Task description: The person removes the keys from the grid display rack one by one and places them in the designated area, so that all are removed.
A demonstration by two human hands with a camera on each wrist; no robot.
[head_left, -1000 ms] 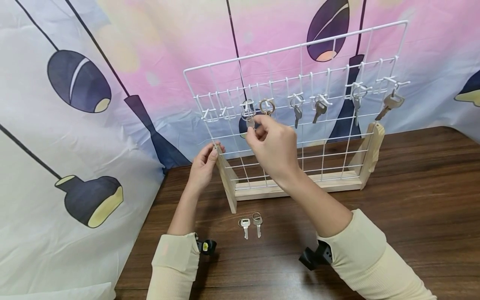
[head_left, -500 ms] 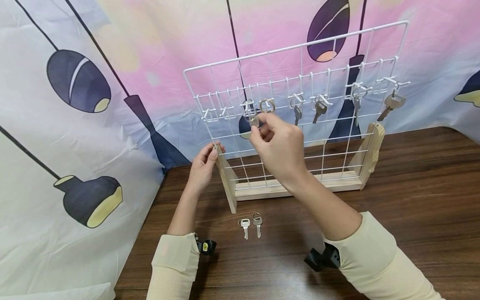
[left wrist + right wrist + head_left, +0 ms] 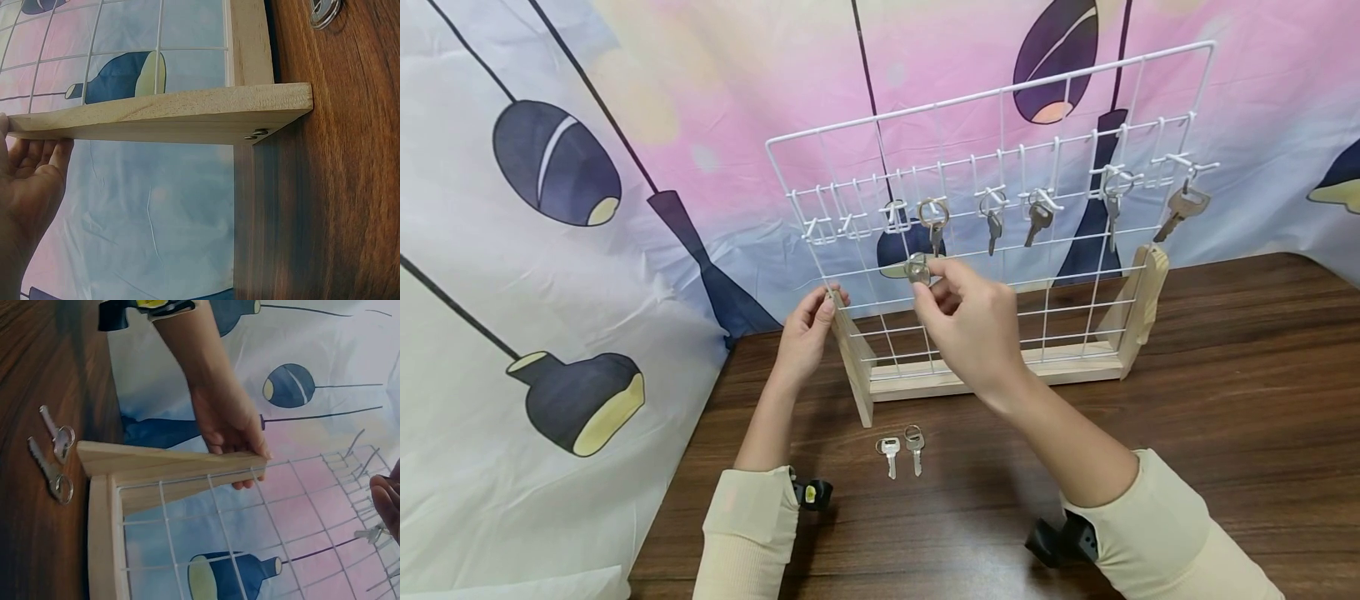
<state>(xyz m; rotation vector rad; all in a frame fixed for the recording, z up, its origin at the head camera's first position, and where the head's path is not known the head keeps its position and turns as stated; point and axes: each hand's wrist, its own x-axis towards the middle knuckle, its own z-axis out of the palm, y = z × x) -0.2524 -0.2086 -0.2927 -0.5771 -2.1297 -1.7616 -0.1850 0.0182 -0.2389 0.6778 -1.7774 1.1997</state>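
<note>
In the head view my right hand (image 3: 973, 325) pinches a silver key with a ring (image 3: 917, 269) between thumb and fingertips, in front of the white wire grid (image 3: 925, 312) and below its hooks. My left hand (image 3: 805, 333) grips the upper end of the rack's left wooden side (image 3: 852, 354); in the left wrist view the fingers lie around that wood (image 3: 156, 109). A key on a brass-coloured ring (image 3: 935, 218) hangs just above the right hand. The third hook from the left (image 3: 895, 217) bears no key.
More keys hang farther right, among them a brown-grey key (image 3: 1183, 208) at the far end. Two silver keys with rings, one of them the left key (image 3: 890, 450), lie on the dark wooden table (image 3: 1240, 375) before the rack. A patterned cloth (image 3: 700, 167) hangs behind.
My right hand has brought the pinched key off the third hook, down and slightly right. The brass-ringed key behind it shows more fully now. My left hand stays on the wooden side.
</note>
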